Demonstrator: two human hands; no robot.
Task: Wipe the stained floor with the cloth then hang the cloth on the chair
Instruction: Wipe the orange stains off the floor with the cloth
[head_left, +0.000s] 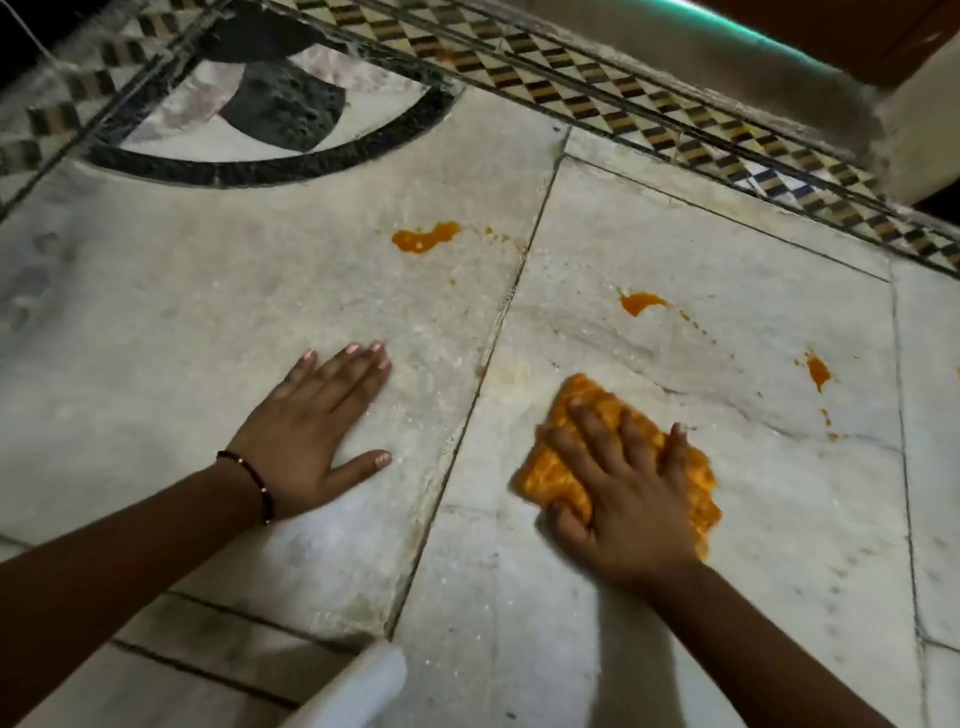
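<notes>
Fingers of right hand spread flat, pressing cloth.

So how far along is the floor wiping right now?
Done: little that shows. In hand: the right hand presses the orange cloth flat on the marble floor; the left hand braces beside it. Left: three orange stains beyond the cloth, then hanging it on a chair, unseen here.
</notes>
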